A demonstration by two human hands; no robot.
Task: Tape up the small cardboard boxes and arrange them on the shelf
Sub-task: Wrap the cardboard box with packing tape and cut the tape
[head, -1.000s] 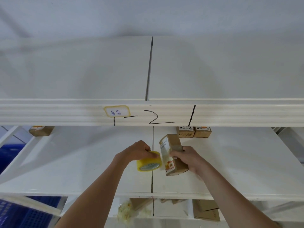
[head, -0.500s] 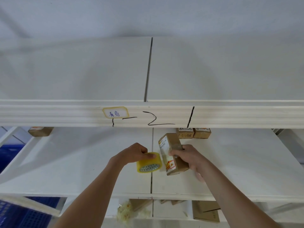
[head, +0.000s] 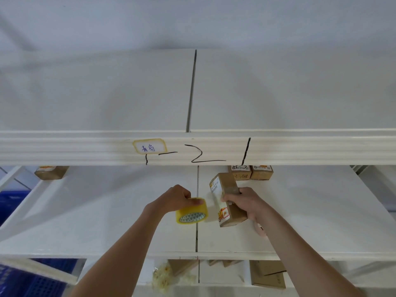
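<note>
My left hand (head: 174, 198) grips a yellow roll of tape (head: 191, 211) above the middle shelf board (head: 107, 211). Just to its right, my right hand (head: 243, 200) holds a small brown cardboard box (head: 226, 190) with a white label, tilted on end. A narrow gap separates roll and box. Two small cardboard boxes (head: 250, 172) stand side by side at the back of the same shelf, behind the held box. Another small box (head: 51, 172) sits at the far back left.
The upper shelf's front beam (head: 300, 150) crosses the view above my hands, with a yellow-edged label (head: 149, 146) and black marker lines. Below the shelf lie more cardboard boxes (head: 269, 275) and a clear bag (head: 165, 275). Blue crates (head: 12, 202) stand at the left.
The tape roll has drawn slightly left, away from the box, opening a small gap. Both hands otherwise stay in about the same place.
</note>
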